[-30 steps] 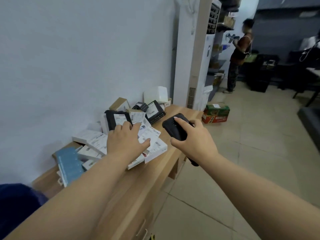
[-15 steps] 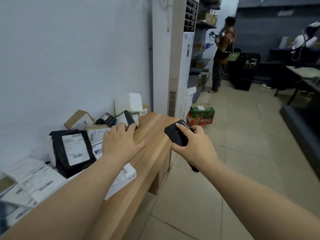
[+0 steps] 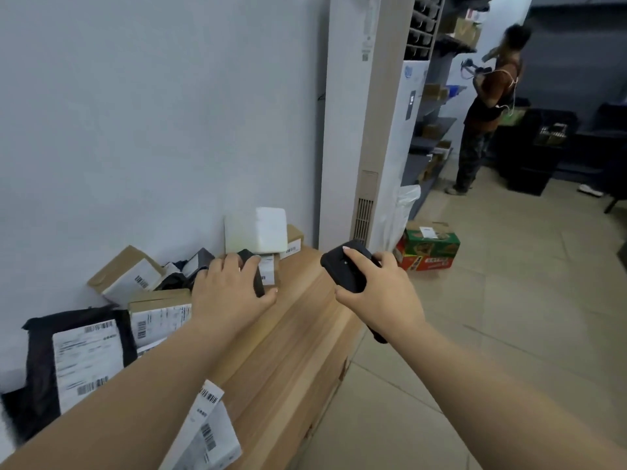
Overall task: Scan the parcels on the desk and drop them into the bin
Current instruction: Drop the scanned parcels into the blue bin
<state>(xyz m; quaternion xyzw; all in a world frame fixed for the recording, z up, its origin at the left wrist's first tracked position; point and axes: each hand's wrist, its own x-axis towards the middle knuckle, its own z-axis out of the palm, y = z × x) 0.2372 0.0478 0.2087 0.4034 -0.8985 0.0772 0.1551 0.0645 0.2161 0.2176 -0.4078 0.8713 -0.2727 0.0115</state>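
Left hand [image 3: 230,293], half a second earlier resting flat on the pile, now has its fingers curled over a small black parcel [image 3: 252,274] near the far end of the tabletop [image 3: 298,334], beside the wall. Right hand [image 3: 380,296] still grips the black scanner [image 3: 346,266] beyond the tabletop's front edge. Other parcels [image 3: 142,313] lie along the wall-side edge.

Parcels [image 3: 146,320] lie piled on the desk [image 3: 288,334] against the wall [image 3: 152,113], a carton [image 3: 429,247] on the floor beyond.
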